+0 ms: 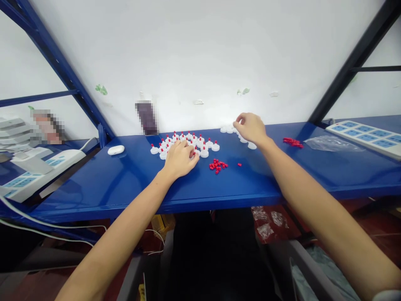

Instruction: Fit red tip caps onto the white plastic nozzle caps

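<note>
My left hand (180, 158) lies knuckles-up on the blue shelf (125, 179), fingers curled over a cluster of white caps with red tips (202, 144); whatever is under the fingers is hidden. My right hand (251, 127) reaches to the back of the shelf, its fingers pinched among plain white caps (228, 129) near the wall. A small heap of loose red tips (217, 165) sits between the two hands, with one stray red piece (239, 164) beside it.
A white earbud case (115, 149) lies left of the caps. White power strips (37, 171) sit at far left and at far right (366, 136). A second pile of red tips (293, 142) and a clear plastic bag (333, 143) lie to the right. Bags lie below the shelf.
</note>
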`<state>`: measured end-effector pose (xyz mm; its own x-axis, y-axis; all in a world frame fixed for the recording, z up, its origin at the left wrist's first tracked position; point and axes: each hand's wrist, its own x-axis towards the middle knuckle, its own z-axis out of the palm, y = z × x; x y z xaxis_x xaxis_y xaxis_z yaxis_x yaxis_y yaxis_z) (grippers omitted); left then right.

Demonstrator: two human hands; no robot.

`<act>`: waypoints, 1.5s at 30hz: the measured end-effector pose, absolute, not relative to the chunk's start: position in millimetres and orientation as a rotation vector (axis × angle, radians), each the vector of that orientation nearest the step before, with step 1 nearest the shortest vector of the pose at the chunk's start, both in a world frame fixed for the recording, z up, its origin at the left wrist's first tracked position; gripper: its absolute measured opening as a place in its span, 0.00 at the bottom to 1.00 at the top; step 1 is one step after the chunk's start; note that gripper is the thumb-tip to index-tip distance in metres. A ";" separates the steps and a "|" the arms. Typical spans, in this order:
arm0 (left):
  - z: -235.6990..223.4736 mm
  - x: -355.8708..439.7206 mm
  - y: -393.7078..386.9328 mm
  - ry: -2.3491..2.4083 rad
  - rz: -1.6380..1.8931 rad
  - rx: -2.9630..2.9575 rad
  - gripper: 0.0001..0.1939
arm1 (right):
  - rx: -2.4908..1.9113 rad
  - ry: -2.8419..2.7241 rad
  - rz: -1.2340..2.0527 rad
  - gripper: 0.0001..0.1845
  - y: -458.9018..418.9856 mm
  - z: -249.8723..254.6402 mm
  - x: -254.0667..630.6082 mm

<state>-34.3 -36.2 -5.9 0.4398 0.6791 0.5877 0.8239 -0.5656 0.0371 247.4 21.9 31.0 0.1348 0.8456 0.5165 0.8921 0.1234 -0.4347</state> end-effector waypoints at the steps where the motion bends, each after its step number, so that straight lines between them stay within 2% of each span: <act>1: -6.3 -34.5 -35.9 -1.306 -0.817 -2.441 0.14 | -1.809 -1.706 -0.146 0.14 24.7 27.3 252.8; 5: -6.0 -34.2 -37.0 -1.250 -0.833 -2.466 0.13 | -2.120 -1.744 -0.265 0.22 30.3 14.6 262.8; 10: -6.7 -33.2 -37.7 -1.237 -0.761 -2.498 0.12 | -2.243 -1.801 -0.206 0.17 32.2 13.0 261.0; 14: -7.0 -33.0 -37.0 -1.317 -0.772 -2.472 0.08 | -2.093 -2.014 -0.108 0.13 31.2 13.4 247.1; 19: -4.2 -30.8 -40.3 -1.373 -0.829 -2.456 0.07 | -1.840 -2.082 -0.106 0.19 23.4 14.5 227.0; 22: -2.6 -29.0 -42.7 -1.348 -0.892 -2.457 0.08 | -1.766 -2.054 -0.023 0.19 17.5 16.9 223.8; 31: -1.7 -28.4 -44.3 -1.334 -0.924 -2.512 0.13 | -1.803 -2.114 0.003 0.12 10.2 21.6 222.3; 40: -1.6 -27.3 -46.9 -1.342 -0.934 -2.552 0.12 | -1.951 -2.027 -0.149 0.17 5.0 17.6 215.1; 45: -0.1 -28.0 -49.5 -1.354 -0.949 -2.547 0.10 | -1.704 -1.938 -0.142 0.15 0.6 22.2 210.2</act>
